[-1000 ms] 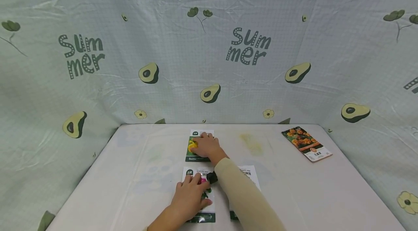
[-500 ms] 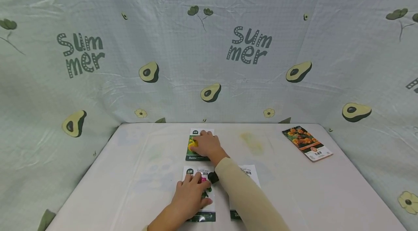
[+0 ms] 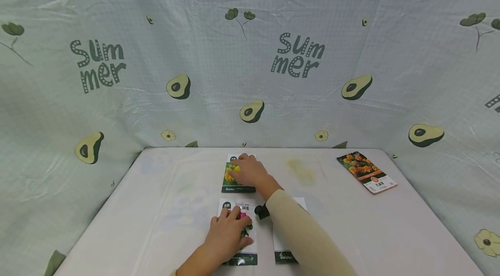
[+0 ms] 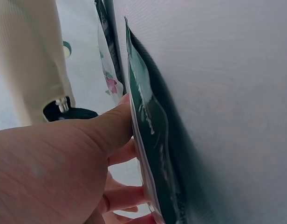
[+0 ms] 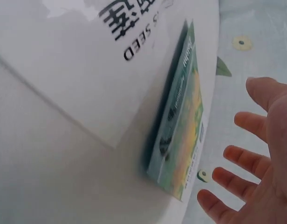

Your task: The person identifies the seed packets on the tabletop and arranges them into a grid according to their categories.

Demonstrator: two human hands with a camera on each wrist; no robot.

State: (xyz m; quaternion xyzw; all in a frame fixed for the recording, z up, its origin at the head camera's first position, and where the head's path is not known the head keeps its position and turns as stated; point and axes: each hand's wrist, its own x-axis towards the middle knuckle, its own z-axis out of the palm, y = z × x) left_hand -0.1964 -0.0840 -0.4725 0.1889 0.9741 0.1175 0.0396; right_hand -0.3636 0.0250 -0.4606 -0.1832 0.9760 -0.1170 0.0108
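Note:
In the head view my left hand point(image 3: 226, 232) rests on a seed packet point(image 3: 241, 260) with a pink flower, fingers spread over its face. The left wrist view shows the thumb and fingertips against the packet point(image 4: 150, 112), which is seen edge-on over the white surface. Farther back lies a seed packet point(image 3: 234, 185) with yellow flowers, and my right hand point(image 3: 251, 172) is over its right side. From the right wrist, that packet point(image 5: 183, 123) appears flat on the table while the right fingers point(image 5: 248, 161) are spread and apart from it, holding nothing.
A white packet point(image 3: 281, 241) with a dark bottom band lies right of centre, partly behind the right sleeve point(image 3: 304, 232). An orange-flower packet point(image 3: 367, 172) lies slanted at the table's back right. A patterned cloth point(image 3: 211, 59) hangs behind the table point(image 3: 156, 206).
My right hand has shifted slightly right and come off the yellow-flower packet, uncovering more of it. The right sleeve moved right too. My left hand has stayed in place.

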